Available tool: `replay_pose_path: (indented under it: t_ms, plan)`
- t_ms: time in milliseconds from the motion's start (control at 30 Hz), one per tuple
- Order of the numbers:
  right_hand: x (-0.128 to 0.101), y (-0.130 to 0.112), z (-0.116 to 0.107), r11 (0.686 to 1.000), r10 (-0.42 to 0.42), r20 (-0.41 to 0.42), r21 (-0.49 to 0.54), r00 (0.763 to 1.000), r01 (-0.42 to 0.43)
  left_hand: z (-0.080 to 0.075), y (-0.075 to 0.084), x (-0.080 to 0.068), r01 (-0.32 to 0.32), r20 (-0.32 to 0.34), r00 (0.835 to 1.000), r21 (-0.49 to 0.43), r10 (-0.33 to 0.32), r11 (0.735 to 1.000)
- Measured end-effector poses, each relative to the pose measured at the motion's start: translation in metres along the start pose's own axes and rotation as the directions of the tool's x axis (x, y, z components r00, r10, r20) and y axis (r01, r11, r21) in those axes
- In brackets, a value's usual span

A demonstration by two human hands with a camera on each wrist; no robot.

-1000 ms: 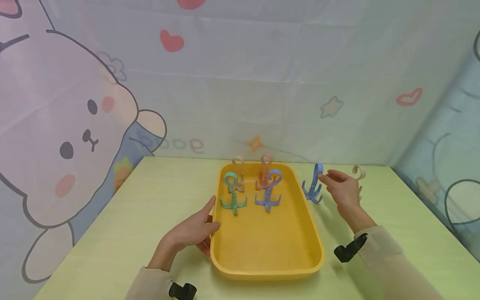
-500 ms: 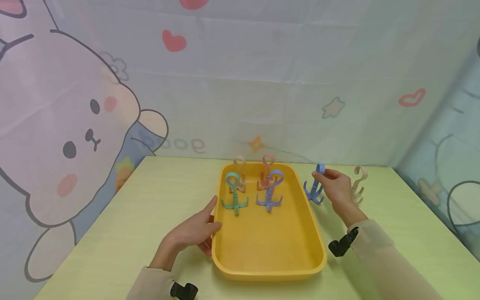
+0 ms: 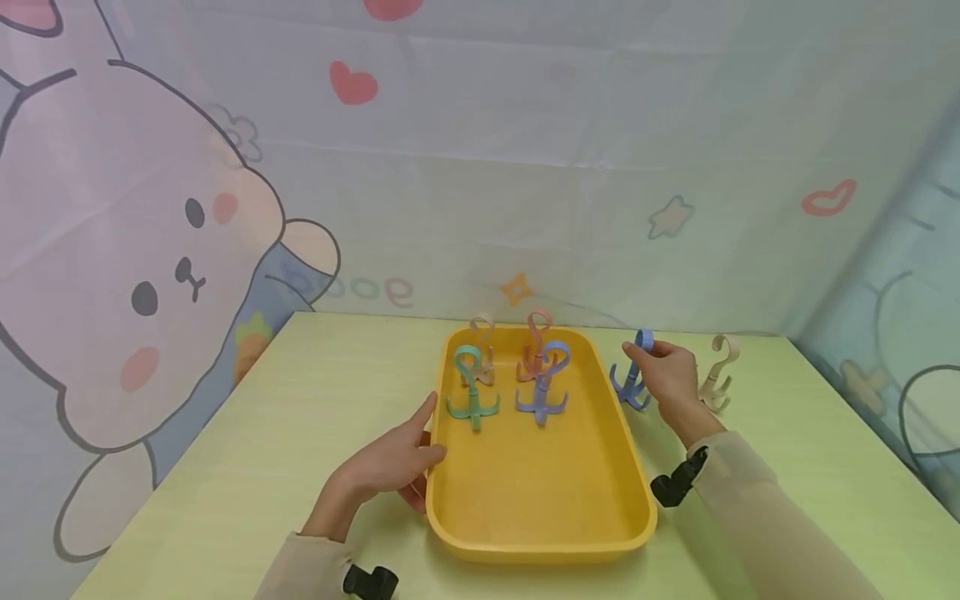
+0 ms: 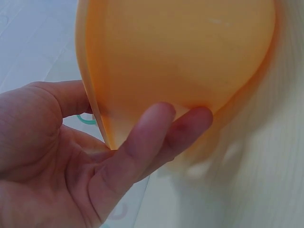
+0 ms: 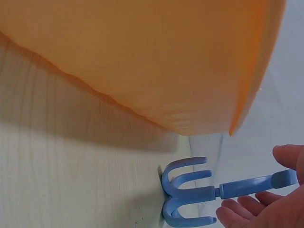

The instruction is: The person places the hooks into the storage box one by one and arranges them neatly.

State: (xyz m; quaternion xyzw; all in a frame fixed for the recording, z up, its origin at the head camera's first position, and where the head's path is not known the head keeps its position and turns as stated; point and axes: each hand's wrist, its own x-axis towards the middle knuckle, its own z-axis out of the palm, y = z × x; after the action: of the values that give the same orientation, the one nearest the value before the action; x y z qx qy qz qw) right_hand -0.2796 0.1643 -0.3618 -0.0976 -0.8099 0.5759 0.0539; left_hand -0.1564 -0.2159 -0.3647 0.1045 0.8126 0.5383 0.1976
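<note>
Yellow tray (image 3: pixel 637 500), landmark. Blue hook (image 3: pixel 628 385): upright on the table just right of the tray; right hand (image 3: pixel 667 375), open and reaching a second ago, now pinches its top loop, so a lift looks ready. Left hand (image 3: pixel 390 467): fingers curled on the tray's left rim, unmoved.

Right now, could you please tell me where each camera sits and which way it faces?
Head: above the table, looking forward and down at the yellow tray; both hands and sleeves show.
Left wrist: beside the tray's left rim; the left hand holds it.
Right wrist: low by the tray's right wall, facing the blue hook; the right hand pinches its stem.
Head and right wrist share the blue hook and tray.
</note>
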Motion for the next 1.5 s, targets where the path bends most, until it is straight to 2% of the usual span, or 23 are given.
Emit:
replay_pose_path:
  t_ms: [267,900,1233,1500]
  plan:
    - [0.004,-0.0002,0.0031,1.0,0.0,-0.051,-0.013,0.999,-0.001,-0.0002,0.0,0.0,-0.003,0.002,1.0,-0.005,0.003,1.0]
    - [0.0066,0.0042,0.0078,0.995,-0.055,-0.063,-0.086,0.996,0.05,-0.0006,0.0001,0.0001,-0.006,0.006,1.0,-0.003,0.006,1.0]
    - [0.0059,0.0071,0.0091,0.998,-0.068,-0.043,-0.015,0.997,0.067,-0.0003,-0.0017,0.0007,-0.001,0.001,1.0,0.003,0.001,1.0]
    - [0.0055,0.0069,0.0043,0.998,-0.06,-0.032,-0.018,0.998,0.06,-0.0016,-0.0021,0.0008,-0.008,0.005,1.0,0.005,0.008,1.0]
